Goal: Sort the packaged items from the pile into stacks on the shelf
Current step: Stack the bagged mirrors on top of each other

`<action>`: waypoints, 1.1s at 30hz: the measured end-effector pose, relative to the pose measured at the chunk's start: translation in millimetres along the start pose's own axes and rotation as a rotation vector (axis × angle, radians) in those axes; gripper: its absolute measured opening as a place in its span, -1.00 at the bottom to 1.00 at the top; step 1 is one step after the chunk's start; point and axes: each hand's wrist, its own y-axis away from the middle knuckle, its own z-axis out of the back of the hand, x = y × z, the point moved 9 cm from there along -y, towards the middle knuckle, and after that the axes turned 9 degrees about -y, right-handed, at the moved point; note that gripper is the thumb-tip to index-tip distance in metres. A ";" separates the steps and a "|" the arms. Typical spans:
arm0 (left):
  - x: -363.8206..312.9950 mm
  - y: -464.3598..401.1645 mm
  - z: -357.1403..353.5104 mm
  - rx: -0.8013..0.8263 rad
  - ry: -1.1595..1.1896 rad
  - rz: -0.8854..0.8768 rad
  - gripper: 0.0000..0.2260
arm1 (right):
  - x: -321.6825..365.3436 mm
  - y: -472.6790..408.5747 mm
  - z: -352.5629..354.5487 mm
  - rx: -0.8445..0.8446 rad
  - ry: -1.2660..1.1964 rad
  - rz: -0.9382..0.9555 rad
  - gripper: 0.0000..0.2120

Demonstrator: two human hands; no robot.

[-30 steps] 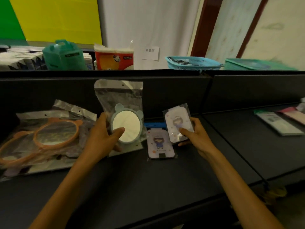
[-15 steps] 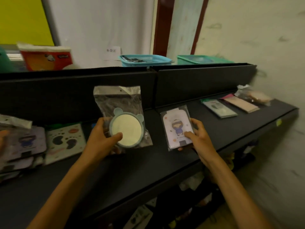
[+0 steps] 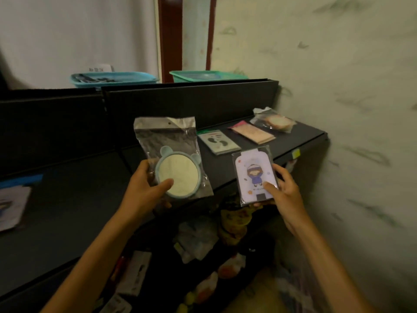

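My left hand (image 3: pixel 144 189) grips a clear bag with a round blue bear-eared mirror (image 3: pixel 177 175), held upright above the black shelf (image 3: pixel 79 199). My right hand (image 3: pixel 282 190) pinches a packaged card with a cartoon girl (image 3: pixel 253 175), thumb on its front, over the shelf's front edge. On the right end of the shelf lie a footprint-pattern pack (image 3: pixel 217 142), a pink flat pack (image 3: pixel 252 132) and a bagged orange round mirror (image 3: pixel 274 120).
A raised black back panel (image 3: pixel 187 98) runs behind the shelf, with a blue basket (image 3: pixel 112 77) and a green basket (image 3: pixel 203 75) beyond it. A wall (image 3: pixel 349 109) closes the right side. Packaged goods (image 3: pixel 198 238) crowd the lower shelf. A white-blue pack (image 3: pixel 11 204) lies far left.
The view has swung right along the shelf. Both hands moved right with their packages, and the shelf's right end with its sorted packs is now close in front.
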 end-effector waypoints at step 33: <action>16.1 -110.4 -17.7 -0.379 -0.074 0.085 -0.61 | -29.7 -223.2 -90.5 0.450 -0.021 -0.022 -0.56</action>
